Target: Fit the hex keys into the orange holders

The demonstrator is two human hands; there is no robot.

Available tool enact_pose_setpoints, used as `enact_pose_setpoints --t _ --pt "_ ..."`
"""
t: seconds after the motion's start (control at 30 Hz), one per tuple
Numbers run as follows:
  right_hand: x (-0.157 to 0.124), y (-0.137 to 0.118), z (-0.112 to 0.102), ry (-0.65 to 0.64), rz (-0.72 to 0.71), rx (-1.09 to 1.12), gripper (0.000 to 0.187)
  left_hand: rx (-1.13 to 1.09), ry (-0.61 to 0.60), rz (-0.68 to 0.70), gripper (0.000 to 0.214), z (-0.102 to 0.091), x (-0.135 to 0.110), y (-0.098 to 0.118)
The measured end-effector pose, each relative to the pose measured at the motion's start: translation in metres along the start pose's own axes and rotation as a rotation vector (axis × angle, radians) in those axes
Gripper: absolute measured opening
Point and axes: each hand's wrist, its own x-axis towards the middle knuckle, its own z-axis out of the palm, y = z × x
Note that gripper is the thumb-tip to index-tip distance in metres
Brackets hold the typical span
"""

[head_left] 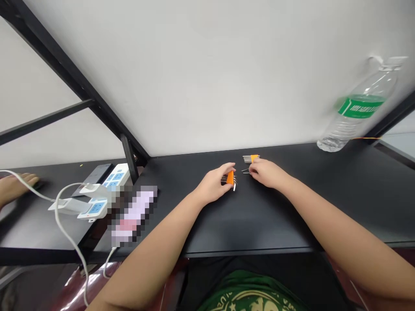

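Observation:
My left hand (212,183) is closed around an orange holder (230,177) with several thin metal rods through it, which look like hex keys. One bright rod end sticks out below the holder. My right hand (264,172) has its fingertips pinched low over the black table, with a couple of thin metal rods (245,171) poking out to their left. Just beyond those fingers lies a second orange holder (254,157), its row of silver rods pointing left. The right fingers partly cover it, so whether they touch it I cannot tell.
A clear plastic bottle (361,106) with a green label stands at the right by the wall. To the left are a blurred-out phone (134,214), a white power strip (112,181) with cables, and a black metal frame (87,93). Another person's hand (24,183) rests at far left.

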Motion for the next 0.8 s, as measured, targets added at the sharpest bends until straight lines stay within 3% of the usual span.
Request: enact_pose_setpoints --t 0.2,0.47,0.67,0.8 --pt "-0.005 -0.024 -0.008 -0.108 0.083 -0.013 0.015 0.013 -0.006 0.005 0.069 0.0 0.001 -0.001" --pt "-0.005 -0.035 -0.012 0.071 -0.142 0.259 0.011 -0.038 0.005 -0.005 0.069 -0.001 0.0 0.003" --pt "-0.005 -0.037 -0.006 0.125 -0.226 0.259 0.014 -0.013 0.002 0.012 0.069 -0.001 0.0 0.002" --pt "-0.006 -0.037 -0.008 0.135 -0.249 0.129 0.02 0.018 -0.003 0.022 0.068 -0.001 0.001 0.001"
